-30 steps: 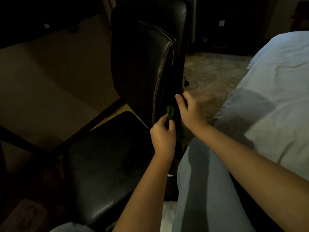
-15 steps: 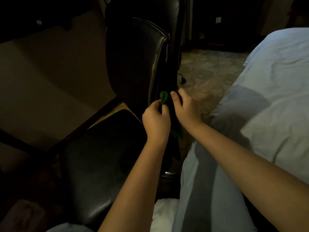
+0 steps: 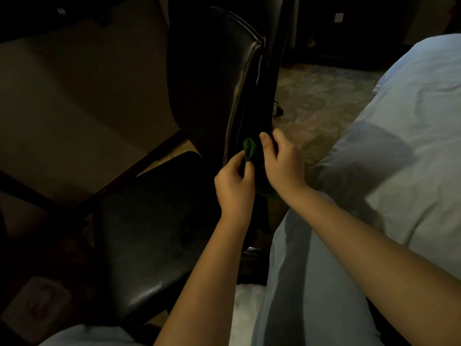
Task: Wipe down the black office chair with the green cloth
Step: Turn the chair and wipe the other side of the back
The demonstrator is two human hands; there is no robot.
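Note:
The black office chair [image 3: 214, 78] stands in front of me in dim light, its tall backrest seen edge-on and its seat [image 3: 149, 236] at lower left. My left hand [image 3: 234, 186] pinches a bunched bit of the green cloth [image 3: 249, 147] against the lower side edge of the backrest. My right hand [image 3: 282, 166] grips the rear of the same edge, thumb up beside the cloth. More dark cloth hangs below, between my two wrists.
A bed with a pale blue sheet [image 3: 399, 136] fills the right side. My pale-trousered leg [image 3: 304, 290] lies under my right forearm. Patterned floor [image 3: 316, 101] shows behind the chair. A light desk top [image 3: 62, 96] is on the left.
Both hands have slid a little up the backrest edge with the cloth since a second ago. The grips look the same.

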